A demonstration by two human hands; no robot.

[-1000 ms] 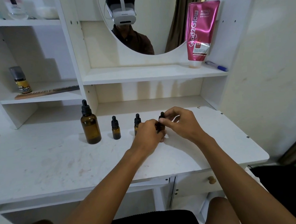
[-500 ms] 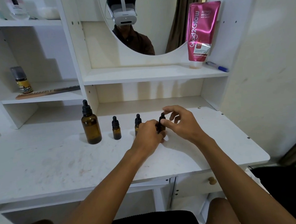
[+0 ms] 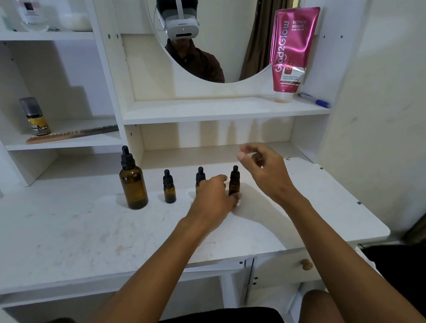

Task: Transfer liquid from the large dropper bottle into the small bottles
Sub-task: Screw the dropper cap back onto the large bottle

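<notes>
The large dropper bottle (image 3: 133, 186), amber glass with a black dropper cap fitted, stands upright on the white tabletop (image 3: 83, 240) at the left end of a row of four bottles. To its right stand three small amber dropper bottles, all upright and capped: the left small bottle (image 3: 169, 189), the middle small bottle (image 3: 199, 176) and the right small bottle (image 3: 234, 181). The four bottles stand apart from one another.

The left hand (image 3: 214, 196) rests low on the tabletop between the middle and right small bottles. It covers the lower part of the middle small bottle. Its fingers are curled round the base of the right small bottle and hold it there.

The right hand (image 3: 265, 171) is raised above the tabletop, just to the right of the right small bottle and clear of it. Its fingers are loosely curled, thumb and forefinger apart, and it holds nothing.

On the shelf above the row, a pink Glad2Glow tube (image 3: 292, 53) stands cap down against the back panel, with a blue pen (image 3: 314, 100) lying beside it. A round mirror (image 3: 230, 14) is mounted behind this shelf. In the left compartment, a small bottle with a yellow label (image 3: 35, 117) stands next to a comb (image 3: 72, 134) that lies flat. A drawer with a round knob (image 3: 306, 264) sits under the tabletop at the right.
</notes>
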